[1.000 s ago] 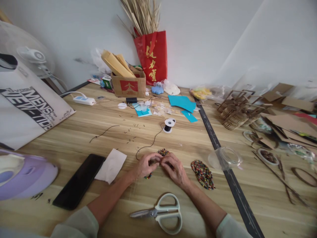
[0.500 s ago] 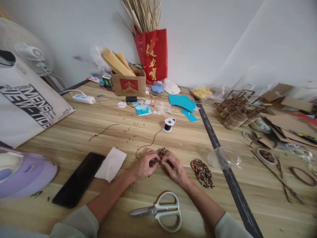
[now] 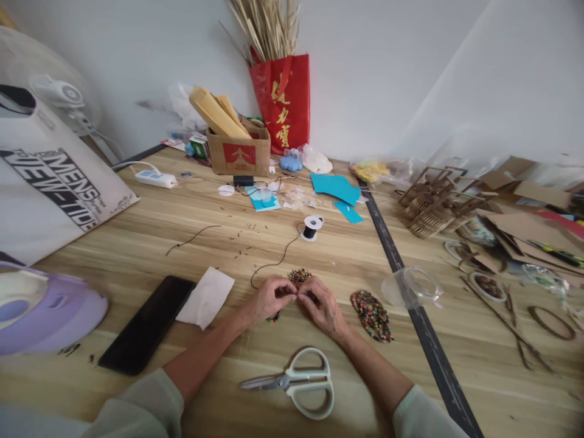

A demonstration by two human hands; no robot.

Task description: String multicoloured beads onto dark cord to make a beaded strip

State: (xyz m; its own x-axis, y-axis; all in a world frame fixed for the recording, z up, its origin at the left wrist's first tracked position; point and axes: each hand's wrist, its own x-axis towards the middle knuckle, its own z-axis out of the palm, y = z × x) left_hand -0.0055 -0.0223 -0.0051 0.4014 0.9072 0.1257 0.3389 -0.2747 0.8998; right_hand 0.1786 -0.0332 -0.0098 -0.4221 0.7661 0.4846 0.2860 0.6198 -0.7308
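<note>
My left hand point(image 3: 266, 299) and my right hand point(image 3: 320, 306) meet fingertip to fingertip over a flat oval piece made of small multicoloured beads point(image 3: 298, 278) lying on the wooden table point(image 3: 137, 255). Both hands pinch it, and most of it is hidden beneath them. A thin black thread point(image 3: 274, 263) runs from the piece to a white spool point(image 3: 312, 227) farther back. A second beaded oval point(image 3: 371, 315) lies just right of my right hand. White-handled scissors point(image 3: 296, 383) rest near the front edge between my forearms.
A black phone point(image 3: 148, 331) and a white paper point(image 3: 206, 297) lie to the left, beside a purple object point(image 3: 45, 310). A clear plastic cup point(image 3: 410, 287) lies on its side on a dark strip point(image 3: 392, 249). Cardboard box point(image 3: 239, 155), red bag point(image 3: 283, 103), wooden parts point(image 3: 433, 204) stand behind.
My hands stay on the beaded piece with small finger shifts; a bit of beads shows again under my left hand. The view has drifted slightly.
</note>
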